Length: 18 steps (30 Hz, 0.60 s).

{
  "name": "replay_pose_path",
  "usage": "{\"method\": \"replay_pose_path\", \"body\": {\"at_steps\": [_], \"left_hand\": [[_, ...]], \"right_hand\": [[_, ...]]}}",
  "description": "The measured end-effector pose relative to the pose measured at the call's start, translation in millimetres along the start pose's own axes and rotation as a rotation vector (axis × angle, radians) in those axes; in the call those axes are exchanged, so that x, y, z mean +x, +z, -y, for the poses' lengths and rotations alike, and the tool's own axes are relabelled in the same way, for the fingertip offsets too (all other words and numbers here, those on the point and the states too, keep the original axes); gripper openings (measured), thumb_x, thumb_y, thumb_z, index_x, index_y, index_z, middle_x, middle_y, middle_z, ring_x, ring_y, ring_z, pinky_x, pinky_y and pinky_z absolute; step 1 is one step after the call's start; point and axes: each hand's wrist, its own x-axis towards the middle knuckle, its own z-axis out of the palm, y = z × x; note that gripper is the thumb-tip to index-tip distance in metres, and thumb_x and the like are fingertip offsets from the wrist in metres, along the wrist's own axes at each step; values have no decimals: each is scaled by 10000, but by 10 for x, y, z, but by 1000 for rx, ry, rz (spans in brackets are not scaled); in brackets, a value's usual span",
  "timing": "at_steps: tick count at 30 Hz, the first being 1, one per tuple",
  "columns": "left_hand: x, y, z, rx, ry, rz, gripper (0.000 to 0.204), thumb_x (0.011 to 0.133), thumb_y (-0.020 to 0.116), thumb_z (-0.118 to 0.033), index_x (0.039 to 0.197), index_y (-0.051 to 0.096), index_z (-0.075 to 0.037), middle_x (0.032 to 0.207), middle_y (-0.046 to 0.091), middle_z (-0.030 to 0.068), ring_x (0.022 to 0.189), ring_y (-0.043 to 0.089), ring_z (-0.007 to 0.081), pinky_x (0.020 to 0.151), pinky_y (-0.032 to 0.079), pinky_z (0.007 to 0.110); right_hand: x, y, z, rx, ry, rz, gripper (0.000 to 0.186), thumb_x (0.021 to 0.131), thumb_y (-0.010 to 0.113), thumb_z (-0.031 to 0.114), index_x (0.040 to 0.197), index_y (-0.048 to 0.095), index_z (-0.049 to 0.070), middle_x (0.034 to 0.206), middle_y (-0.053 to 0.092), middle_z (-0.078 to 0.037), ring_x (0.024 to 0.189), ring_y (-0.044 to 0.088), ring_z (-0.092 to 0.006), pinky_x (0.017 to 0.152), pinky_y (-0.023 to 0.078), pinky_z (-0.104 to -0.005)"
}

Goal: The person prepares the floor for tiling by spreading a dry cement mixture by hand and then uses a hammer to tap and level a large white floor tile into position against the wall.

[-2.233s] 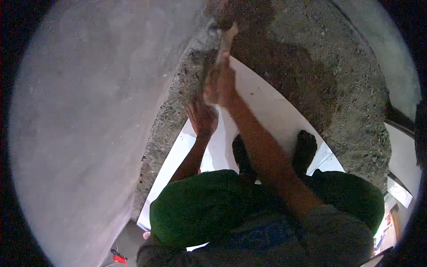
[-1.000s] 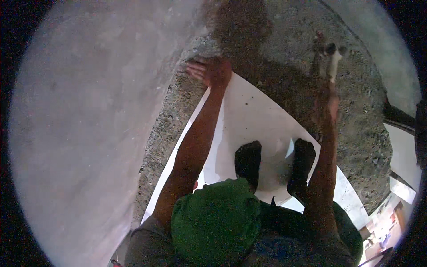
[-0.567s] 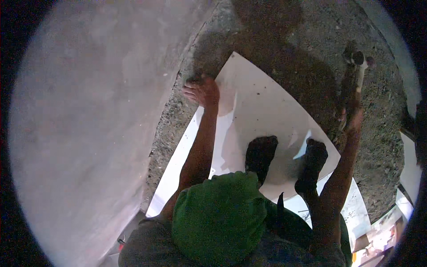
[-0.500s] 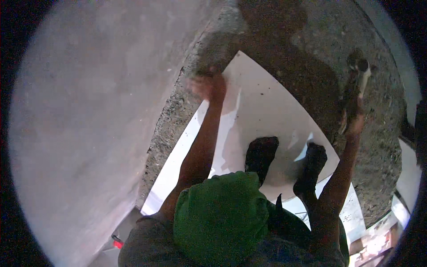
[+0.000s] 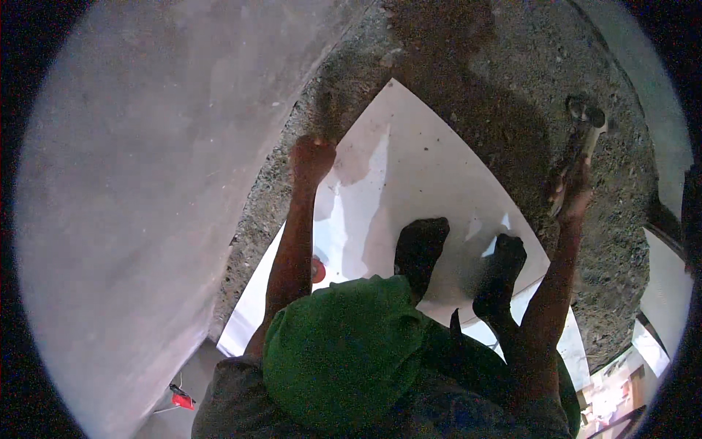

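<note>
A large pale glossy tile [image 5: 439, 175] lies below me, one corner pointing away. My left hand [image 5: 313, 157] is closed in a fist at the tile's far left edge, above the strip of rough mortar. Whether something is in its fingers is hidden. On the right, past the tile's edge, my right hand [image 5: 574, 197] grips the pale handle of a mallet [image 5: 594, 139]. The mallet's dark round head points away from me, low over the grainy mortar bed [image 5: 614, 219].
My dark-covered feet [image 5: 423, 252] stand on the tile. A smooth grey wall [image 5: 146, 183] rises along the left. Beside my left forearm sits a small round red thing [image 5: 318, 270]. Another red object [image 5: 183, 399] lies at lower left. A pale slab [image 5: 664, 278] shows at far right.
My left hand has moved left and slightly nearer, from the tile's far corner area to its left edge, and is no longer blurred. The red round thing has come into sight. My right hand still grips the mallet.
</note>
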Motion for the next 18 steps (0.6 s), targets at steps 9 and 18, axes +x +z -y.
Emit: {"method": "replay_pose_path", "body": {"at_steps": [9,18], "left_hand": [[854,156,-372,93,387,-62,330,844,726,-373,810,740,-45,817,713,230,809,693,412,776,563,507],[970,147,-1486,6,681,-50,391,956,679,-464,928,757,-83,879,698,131,869,704,311,850,558,458]], "right_hand": [[130,-118,-100,142,191,-56,567,1040,497,614,973,628,67,611,589,-56,392,522,-179,361,499,-335],[333,-507,-278,95,212,-128,579,1044,497,612,898,651,74,600,591,-50,359,494,-186,357,494,-330]]}}
